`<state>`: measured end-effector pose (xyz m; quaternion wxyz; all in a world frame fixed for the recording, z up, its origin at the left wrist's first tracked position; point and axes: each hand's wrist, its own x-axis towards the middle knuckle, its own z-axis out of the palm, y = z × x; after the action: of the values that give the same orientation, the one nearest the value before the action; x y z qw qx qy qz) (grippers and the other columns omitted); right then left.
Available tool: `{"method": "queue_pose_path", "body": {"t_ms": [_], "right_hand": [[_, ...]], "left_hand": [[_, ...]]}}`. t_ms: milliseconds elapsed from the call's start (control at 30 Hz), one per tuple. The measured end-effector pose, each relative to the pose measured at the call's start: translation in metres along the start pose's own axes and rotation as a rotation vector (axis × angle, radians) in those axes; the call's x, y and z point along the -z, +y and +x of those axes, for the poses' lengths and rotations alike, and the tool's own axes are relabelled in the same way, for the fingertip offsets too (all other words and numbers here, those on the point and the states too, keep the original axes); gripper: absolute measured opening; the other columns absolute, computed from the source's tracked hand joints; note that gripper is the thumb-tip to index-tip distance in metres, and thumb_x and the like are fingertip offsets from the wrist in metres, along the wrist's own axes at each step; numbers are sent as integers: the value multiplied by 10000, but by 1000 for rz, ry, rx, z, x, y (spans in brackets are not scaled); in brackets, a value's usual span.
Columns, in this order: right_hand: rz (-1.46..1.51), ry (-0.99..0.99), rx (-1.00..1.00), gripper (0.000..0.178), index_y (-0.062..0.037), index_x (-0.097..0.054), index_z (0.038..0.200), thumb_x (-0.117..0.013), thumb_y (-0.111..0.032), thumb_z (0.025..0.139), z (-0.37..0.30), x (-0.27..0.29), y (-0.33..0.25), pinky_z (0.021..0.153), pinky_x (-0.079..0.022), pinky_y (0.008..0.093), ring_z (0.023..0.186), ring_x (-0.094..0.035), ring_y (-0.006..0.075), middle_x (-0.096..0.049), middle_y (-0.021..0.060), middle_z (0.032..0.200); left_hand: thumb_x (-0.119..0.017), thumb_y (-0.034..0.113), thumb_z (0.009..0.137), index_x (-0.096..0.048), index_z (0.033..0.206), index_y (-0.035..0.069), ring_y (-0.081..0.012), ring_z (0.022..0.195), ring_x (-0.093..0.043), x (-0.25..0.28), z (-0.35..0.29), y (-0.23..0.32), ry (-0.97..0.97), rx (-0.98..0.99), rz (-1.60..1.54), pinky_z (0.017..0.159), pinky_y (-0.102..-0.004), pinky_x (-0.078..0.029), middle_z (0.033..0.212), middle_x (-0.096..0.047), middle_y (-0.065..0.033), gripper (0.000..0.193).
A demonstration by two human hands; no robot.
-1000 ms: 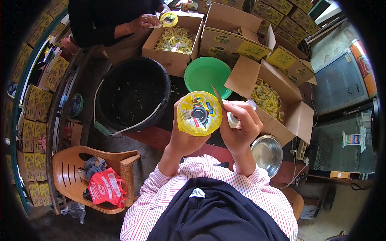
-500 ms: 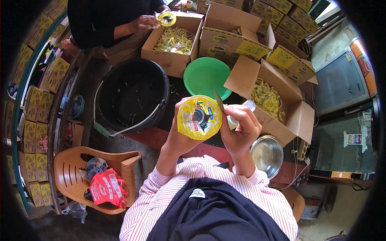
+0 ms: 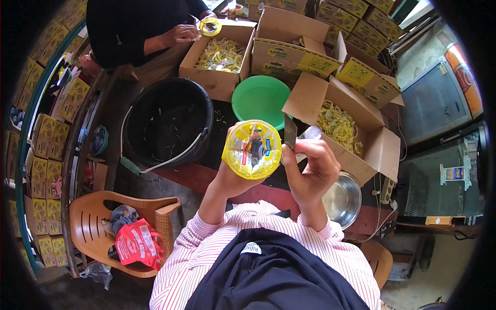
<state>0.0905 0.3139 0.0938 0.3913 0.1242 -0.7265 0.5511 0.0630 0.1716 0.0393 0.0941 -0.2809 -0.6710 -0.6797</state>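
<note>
My left hand [image 3: 222,182] is wrapped round a plastic cup with a printed yellow film lid [image 3: 236,161], its top facing up at me. A dark opening with a bright edge shows in the middle of the lid. In my right hand [image 3: 314,168], a short flat knife blade [image 3: 290,133] is pinched between thumb and fingers. It points away from me, just right of the cup's rim. The handle, if there is one, is hidden by my fingers. Behind the cup stands a green basin [image 3: 261,101].
A black bucket [image 3: 168,121] stands left. Open cartons hold yellow strips [image 3: 222,54] at the back and more strips [image 3: 338,126] at right. Near my right forearm is a steel bowl [image 3: 342,200]. Across the table, another person's hand [image 3: 181,34] holds a similar cup [image 3: 210,26]. A brown chair [image 3: 85,222] stands left.
The knife blade has turned to show more of its flat side and sits slightly apart from the rim. The cup has tilted a little in my left hand, and its lid's opening looks different.
</note>
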Motion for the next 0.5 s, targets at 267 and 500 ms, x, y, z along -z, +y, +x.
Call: {"method": "queue_pose_path", "body": {"t_ms": [267,500], "right_hand": [[-102,101,100,158,12,-613,776,-688,82,656,-11,31,-11,614,-485,242,656,-622,158,-627,113,726],[-238,134,121,189,-10,-629,780,-689,94,634,-15,73,-23,595,-481,233,641,-618,163,-619,106,714]], "left_hand": [[-777,75,596,-338,1230,49,-195,1078,-451,-29,0,21,-59,-60,80,941,-315,-366,1164,-409,-84,771],[-791,101,579,-373,1170,36,-266,1049,-424,-68,-3,44,-152,-76,22,893,-325,-370,1133,-380,-130,727]]}}
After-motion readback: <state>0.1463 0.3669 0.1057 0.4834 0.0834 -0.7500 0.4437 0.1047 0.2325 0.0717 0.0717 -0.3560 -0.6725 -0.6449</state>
